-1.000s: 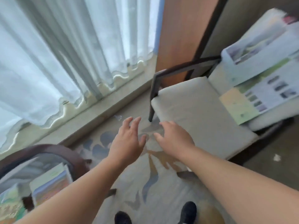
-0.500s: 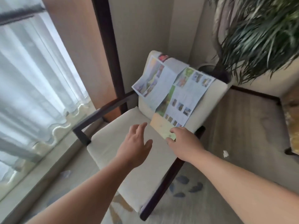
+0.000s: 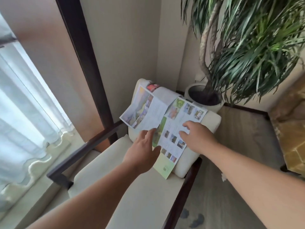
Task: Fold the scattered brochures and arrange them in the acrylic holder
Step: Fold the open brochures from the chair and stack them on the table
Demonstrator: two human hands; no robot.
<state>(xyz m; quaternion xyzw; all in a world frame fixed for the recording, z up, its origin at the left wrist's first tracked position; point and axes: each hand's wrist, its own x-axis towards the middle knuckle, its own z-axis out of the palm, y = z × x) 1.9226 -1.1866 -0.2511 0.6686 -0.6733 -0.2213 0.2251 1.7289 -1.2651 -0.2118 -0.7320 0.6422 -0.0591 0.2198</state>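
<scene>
Two unfolded brochures hang over the back cushion of a cream armchair (image 3: 135, 192). The left brochure (image 3: 145, 111) shows landscape photos and pale text panels. The right brochure (image 3: 179, 116) has small photos and a green lower end reaching the seat. My left hand (image 3: 142, 156) hovers with spread fingers over the lower edges of both sheets. Over the middle of the right brochure, my right hand (image 3: 196, 138) reaches with straight fingers at or just above the paper. Neither hand grips anything. No acrylic holder is in view.
A dark wooden armrest (image 3: 85, 151) runs along the chair's left side. A potted plant (image 3: 204, 98) with long green leaves stands in the corner behind the chair. White curtains (image 3: 24, 113) hang at left. A yellow patterned cushion (image 3: 293, 146) sits at the right edge.
The view swung from the floor and window up to the armchair. Both hands moved forward from above the seat to the brochures on the back cushion.
</scene>
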